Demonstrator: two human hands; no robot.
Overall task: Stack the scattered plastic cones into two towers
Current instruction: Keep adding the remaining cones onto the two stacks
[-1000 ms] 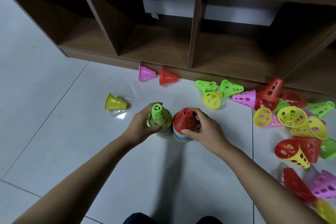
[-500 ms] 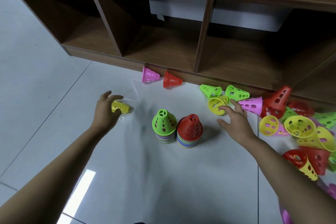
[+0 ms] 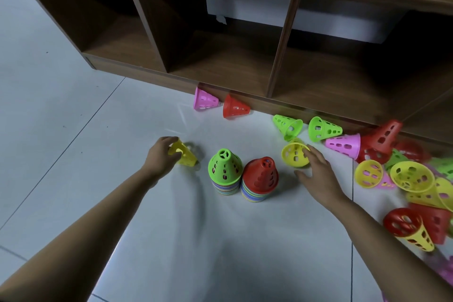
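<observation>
Two more cones are being picked up for the two towers. The left hand [image 3: 160,154] is curled around a yellow cone [image 3: 183,154] lying on the floor, and the fingers are closed on it. The right hand [image 3: 316,174] is spread on a second yellow cone [image 3: 295,155], fingers apart, not yet closed. Between the fingers of both hands stand the green-topped tower [image 3: 224,171] and the red-topped tower [image 3: 260,179], touching. Next, each cone must be turned point up and dropped on a tower. The shelf boxes [image 3: 220,66] beyond the fingers look bare.
</observation>
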